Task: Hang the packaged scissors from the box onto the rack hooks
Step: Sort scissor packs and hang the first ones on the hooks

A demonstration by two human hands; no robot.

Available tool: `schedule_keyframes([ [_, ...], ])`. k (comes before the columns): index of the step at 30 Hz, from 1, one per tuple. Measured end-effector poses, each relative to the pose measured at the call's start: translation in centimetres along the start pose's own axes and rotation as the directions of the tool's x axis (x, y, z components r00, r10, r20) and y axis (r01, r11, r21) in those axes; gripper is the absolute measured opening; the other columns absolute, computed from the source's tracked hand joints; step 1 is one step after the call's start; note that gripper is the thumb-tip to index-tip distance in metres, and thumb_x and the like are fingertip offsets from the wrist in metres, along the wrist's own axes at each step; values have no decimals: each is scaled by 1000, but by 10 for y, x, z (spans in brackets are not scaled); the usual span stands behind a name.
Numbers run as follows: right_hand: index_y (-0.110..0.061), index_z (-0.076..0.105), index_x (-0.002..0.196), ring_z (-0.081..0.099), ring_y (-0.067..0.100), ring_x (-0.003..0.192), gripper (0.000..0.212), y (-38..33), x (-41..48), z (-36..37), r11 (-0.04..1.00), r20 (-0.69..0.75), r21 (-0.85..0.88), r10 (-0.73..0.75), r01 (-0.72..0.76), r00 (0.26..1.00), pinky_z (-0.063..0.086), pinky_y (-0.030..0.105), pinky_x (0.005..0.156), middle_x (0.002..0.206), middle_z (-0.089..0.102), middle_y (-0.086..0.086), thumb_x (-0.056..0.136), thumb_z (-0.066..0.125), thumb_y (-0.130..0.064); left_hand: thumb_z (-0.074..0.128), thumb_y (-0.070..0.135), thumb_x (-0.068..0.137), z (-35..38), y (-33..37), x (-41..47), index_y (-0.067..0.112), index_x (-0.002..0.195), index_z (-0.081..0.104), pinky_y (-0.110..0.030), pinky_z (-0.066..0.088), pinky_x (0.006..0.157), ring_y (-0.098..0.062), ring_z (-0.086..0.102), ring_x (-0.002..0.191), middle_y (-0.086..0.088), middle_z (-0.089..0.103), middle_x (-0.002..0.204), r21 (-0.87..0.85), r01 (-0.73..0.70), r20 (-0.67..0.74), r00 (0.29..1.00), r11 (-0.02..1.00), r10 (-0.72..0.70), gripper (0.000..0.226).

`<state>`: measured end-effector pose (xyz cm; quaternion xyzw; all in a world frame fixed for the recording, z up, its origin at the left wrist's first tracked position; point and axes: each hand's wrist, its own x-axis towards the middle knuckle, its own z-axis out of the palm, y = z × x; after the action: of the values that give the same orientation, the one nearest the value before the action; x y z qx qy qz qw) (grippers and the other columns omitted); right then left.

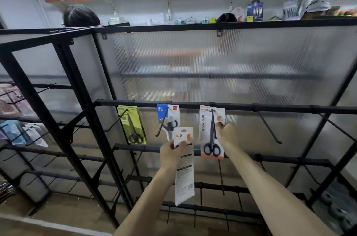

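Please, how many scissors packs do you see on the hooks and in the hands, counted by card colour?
Yellow-green pack: 1
Blue and white pack: 1
White and orange: 2, the hooked pack and the held pack in the left hand
Total: 4

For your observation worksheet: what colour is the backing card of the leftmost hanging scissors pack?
Lime green, on the leftmost flat scissors pack; best in head view.

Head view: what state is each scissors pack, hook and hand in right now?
Green pack: hanging on its hook.
Blue pack: hanging on its hook.
Orange-trimmed pack: on a hook, right hand pinching its edge.
White pack: off the rack, gripped by left hand.
Next hook rightward: bare.
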<state>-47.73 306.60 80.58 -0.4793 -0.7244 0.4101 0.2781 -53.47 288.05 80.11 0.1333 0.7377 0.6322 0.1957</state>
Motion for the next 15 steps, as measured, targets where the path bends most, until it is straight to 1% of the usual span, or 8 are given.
schedule_keyframes([
  [1, -4, 55, 98, 59, 21, 78, 26, 6, -10, 2, 998, -59, -53, -19, 16, 998, 52, 37, 69, 93, 62, 10, 100, 56, -30, 66, 17, 97, 0, -1, -1, 12, 113, 71, -21, 47, 69, -12, 67, 91, 1, 73, 107, -14, 5, -10, 1000, 1000, -5, 18],
  [3, -3, 48, 119, 55, 17, 96, 36, 20, -44, 2, 992, -113, -80, -107, 98, 988, 50, 30, 81, 110, 54, 6, 95, 64, -24, 65, 16, 97, 1, -3, -3, 17, 108, 70, -21, 47, 68, -10, 66, 90, 4, 72, 105, -56, 10, -19, 1000, 998, -11, 12],
  [6, -19, 42, 132, 49, 6, 116, 58, 36, -110, -2, 958, 199, 131, -276, 253, 940, 42, 19, 93, 124, 45, -11, 85, 75, -24, 66, 14, 96, 7, -4, -12, 18, 104, 68, -29, 55, 74, -17, 68, 93, 0, 74, 105, -87, 33, -6, 999, 996, -34, 9],
  [8, -26, 34, 136, 47, -4, 118, 74, 34, -139, -4, 937, 435, 229, -340, 262, 834, 44, 10, 90, 126, 42, -23, 79, 81, -28, 68, 9, 93, 15, -4, -21, 16, 105, 68, -36, 58, 83, -21, 70, 95, -5, 75, 104, -116, 52, 12, 999, 992, -51, 14],
  [9, -24, 30, 139, 49, -5, 118, 81, 32, -146, -2, 934, 500, 235, -354, 270, 790, 47, 9, 88, 129, 43, -20, 78, 83, -27, 68, 6, 92, 17, -4, -25, 14, 106, 68, -35, 58, 85, -21, 71, 94, -7, 75, 103, -118, 48, 27, 999, 992, -45, 15],
  [12, -25, 27, 141, 52, 7, 122, 88, 29, -149, -1, 938, 500, 182, -347, 295, 793, 55, 28, 97, 139, 42, -2, 73, 81, -34, 70, 9, 92, 16, 1, -40, 13, 108, 67, -29, 58, 79, -17, 72, 90, -6, 76, 101, -100, 17, 82, 997, 995, -9, 17],
  [13, -30, 28, 139, 53, 8, 122, 84, 29, -150, -4, 936, 482, 186, -353, 300, 802, 55, 32, 97, 139, 42, -3, 73, 80, -38, 73, 12, 90, 13, 4, -45, 14, 108, 67, -30, 58, 80, -17, 72, 91, -5, 76, 100, -91, 7, 111, 994, 996, 3, 20],
  [15, -31, 35, 136, 54, 6, 122, 71, 30, -156, -13, 922, 407, 213, -384, 322, 829, 55, 29, 96, 135, 48, -10, 79, 77, -39, 79, 17, 86, 8, 12, -58, 17, 108, 67, -29, 58, 80, -14, 73, 91, -1, 77, 98, -52, -36, 177, 983, 998, 45, 25],
])
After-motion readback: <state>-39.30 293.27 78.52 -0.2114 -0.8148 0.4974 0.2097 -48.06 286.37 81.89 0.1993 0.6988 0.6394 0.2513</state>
